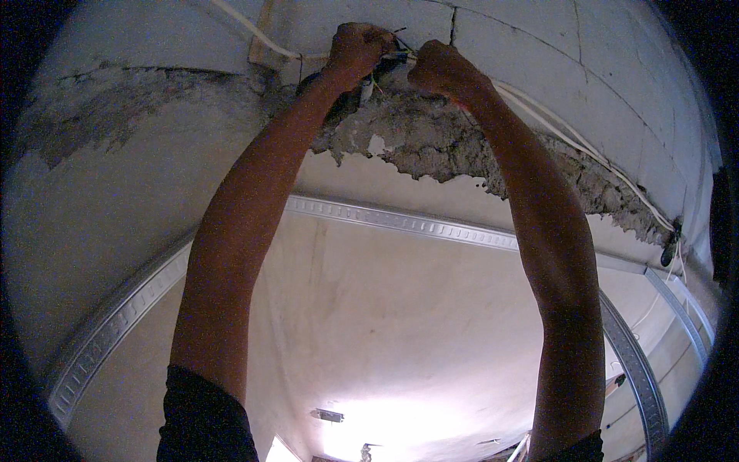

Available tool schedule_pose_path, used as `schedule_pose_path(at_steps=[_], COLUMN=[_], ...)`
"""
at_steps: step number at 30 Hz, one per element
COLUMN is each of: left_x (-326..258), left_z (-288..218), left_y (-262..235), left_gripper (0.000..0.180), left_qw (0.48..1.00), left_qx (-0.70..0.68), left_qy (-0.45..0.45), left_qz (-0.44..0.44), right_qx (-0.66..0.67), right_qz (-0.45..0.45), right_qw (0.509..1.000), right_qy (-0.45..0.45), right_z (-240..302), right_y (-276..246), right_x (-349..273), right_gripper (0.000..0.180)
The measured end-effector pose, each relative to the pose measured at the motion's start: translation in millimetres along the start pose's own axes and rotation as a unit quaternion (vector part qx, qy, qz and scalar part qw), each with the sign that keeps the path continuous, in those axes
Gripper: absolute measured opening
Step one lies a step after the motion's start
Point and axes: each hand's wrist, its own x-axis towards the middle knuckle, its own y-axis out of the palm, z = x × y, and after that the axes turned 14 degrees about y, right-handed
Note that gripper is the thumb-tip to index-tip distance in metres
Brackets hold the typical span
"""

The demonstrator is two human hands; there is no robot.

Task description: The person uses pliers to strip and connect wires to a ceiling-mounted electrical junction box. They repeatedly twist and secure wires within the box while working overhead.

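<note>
Both my arms reach up to a broken, plaster-stripped strip of wall. My left hand (359,52) is closed, its fingers pinched around thin wires (400,46) whose dark ends stick out between the hands. Close by on the right, my right hand (443,69) is curled closed at the same wires; its fingertips are mostly hidden. Beneath the hands a dark hollow (339,108) opens in the wall, with a short pale piece (366,94) and a thin yellow-green wire (376,83) hanging there. A white cable (262,37) comes in from the left.
White cables (570,135) run right along crumbling plaster (431,142) to a dark bundle (671,245). Perforated metal profiles (400,222) frame the surface below, curving down at left and right. Pale blocks (531,46) form the upper surface. A small opening (328,415) shows near bright light.
</note>
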Motion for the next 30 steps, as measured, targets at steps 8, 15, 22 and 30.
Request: schedule_pose_path(at_steps=[8,15,22,30], left_x=[2,-1,1,-2], left_z=[-3,-10,-24,-9], left_y=[-4,-8,-10,-20], left_gripper=[0.023,0.020,0.020,0.033], left_qw=[0.999,0.996,0.996,0.975], left_qx=[0.048,-0.062,-0.055,-0.167], left_qy=[-0.006,-0.057,-0.062,-0.097], left_qz=[0.025,0.023,0.038,0.109], right_qx=[-0.161,-0.132,-0.148,-0.253], right_qz=[-0.022,-0.055,-0.025,-0.027], right_qw=[0.984,0.988,0.988,0.959], right_qy=[-0.072,-0.060,-0.027,-0.122], right_z=[11,20,22,27], right_y=[0,-6,-10,-24], right_x=[10,-4,-1,-8], right_gripper=[0.034,0.032,0.031,0.032])
